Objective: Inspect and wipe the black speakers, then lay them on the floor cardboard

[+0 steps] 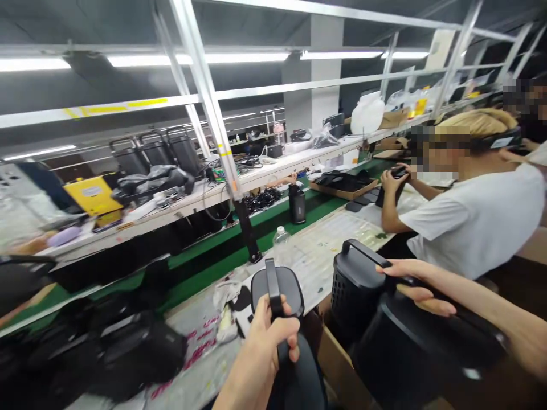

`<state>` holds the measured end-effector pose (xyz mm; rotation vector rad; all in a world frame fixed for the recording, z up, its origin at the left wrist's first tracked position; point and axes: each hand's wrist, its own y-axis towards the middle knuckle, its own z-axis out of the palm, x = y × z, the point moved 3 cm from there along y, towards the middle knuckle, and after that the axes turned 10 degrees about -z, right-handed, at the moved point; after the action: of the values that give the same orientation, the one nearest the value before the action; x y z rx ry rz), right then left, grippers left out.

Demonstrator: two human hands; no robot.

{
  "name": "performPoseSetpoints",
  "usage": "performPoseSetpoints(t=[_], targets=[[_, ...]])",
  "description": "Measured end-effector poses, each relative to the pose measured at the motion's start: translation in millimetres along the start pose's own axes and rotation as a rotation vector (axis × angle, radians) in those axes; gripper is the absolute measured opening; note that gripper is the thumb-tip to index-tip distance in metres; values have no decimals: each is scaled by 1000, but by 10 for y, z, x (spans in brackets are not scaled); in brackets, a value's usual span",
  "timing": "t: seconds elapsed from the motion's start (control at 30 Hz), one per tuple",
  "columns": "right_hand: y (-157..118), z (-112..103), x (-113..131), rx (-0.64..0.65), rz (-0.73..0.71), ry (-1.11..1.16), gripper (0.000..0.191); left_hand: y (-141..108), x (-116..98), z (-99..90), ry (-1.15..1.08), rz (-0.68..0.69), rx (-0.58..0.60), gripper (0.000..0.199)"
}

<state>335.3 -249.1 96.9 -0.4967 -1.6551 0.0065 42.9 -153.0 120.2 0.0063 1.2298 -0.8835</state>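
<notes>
My left hand (276, 336) is closed round the handles of black lidded containers at the lower middle; one container (256, 290) shows its rounded lid beyond my fingers, another lies nearer and is partly cut off. On the right, my right hand (421, 287) has its fingers wrapped over black handles. Below it hangs a large dark container (397, 353), blurred. Beside it is a container with a perforated side (348, 290). An open cardboard box (339, 356) stands beneath them.
Blurred black containers (137, 353) crowd the lower left. A clear bottle (281, 242) stands on the worktable (320, 250). A green conveyor (200, 273) runs behind, with a black container (297, 205) on it. A metal post (209, 97) rises nearby. A person in white (474, 216) works at right.
</notes>
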Motion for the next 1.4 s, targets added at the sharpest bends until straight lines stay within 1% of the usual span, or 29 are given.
performPoseSetpoints(t=[0.1, 0.2, 0.3, 0.4, 0.47, 0.53, 0.6, 0.67, 0.73, 0.8, 0.87, 0.97, 1.07, 1.13, 1.2, 1.27, 1.3, 1.33, 1.37, 1.4], targets=[[636, -417, 104, 85, -2, 85, 29, 651, -379, 483, -24, -44, 114, 39], [1318, -861, 193, 91, 1, 35, 35, 1354, -603, 994, -63, -93, 163, 32], [2024, -1293, 312, 84, -10, -69, 36, 2121, -671, 1511, -129, -107, 138, 29], [2680, -1679, 426, 102, -33, -110, 37, 2855, -641, 1988, -197, -97, 107, 27], [3055, -1905, 464, 120, -28, -139, 39, 3286, -610, 2255, -216, -97, 88, 27], [3375, -2109, 464, 126, -8, -177, 39, 3674, -595, 2466, -224, -84, 73, 28], [3652, -2287, 435, 119, 17, -227, 37, 4036, -594, 2611, -244, -55, 60, 29], [3903, -2441, 387, 99, 43, -294, 31, 4383, -582, 2689, -273, -32, 39, 29], [4131, -2574, 335, 55, 61, -377, 25, 4702, -546, 2723, -298, -37, 21, 27], [4323, -2685, 296, -18, 60, -477, 27, 4964, -492, 2749, -315, -60, 45, 26], [4450, -2768, 272, -95, 45, -588, 32, 5144, -434, 2785, -329, -98, 90, 23], [4490, -2818, 255, -199, 23, -761, 38, 5271, -366, 2843, -332, -166, 125, 18], [4400, -2779, 264, -289, -8, -909, 46, 5294, -357, 2867, -287, -195, 126, 18], [4323, -2729, 289, -315, -41, -974, 44, 5270, -387, 2853, -226, -192, 127, 21], [4243, -2700, 343, -315, -67, -1015, 41, 5191, -427, 2803, -136, -189, 135, 27], [4131, -2696, 454, -328, -84, -1052, 41, 5022, -454, 2671, -33, -164, 119, 42], [4055, -2688, 537, -345, -98, -1074, 41, 4898, -453, 2562, 18, -137, 99, 52], [3963, -2659, 638, -365, -125, -1094, 41, 4748, -435, 2420, 69, -106, 79, 61], [3856, -2599, 753, -383, -166, -1109, 42, 4578, -396, 2248, 117, -79, 61, 64], [3736, -2496, 871, -389, -222, -1117, 42, 4392, -332, 2046, 168, -63, 37, 62]])
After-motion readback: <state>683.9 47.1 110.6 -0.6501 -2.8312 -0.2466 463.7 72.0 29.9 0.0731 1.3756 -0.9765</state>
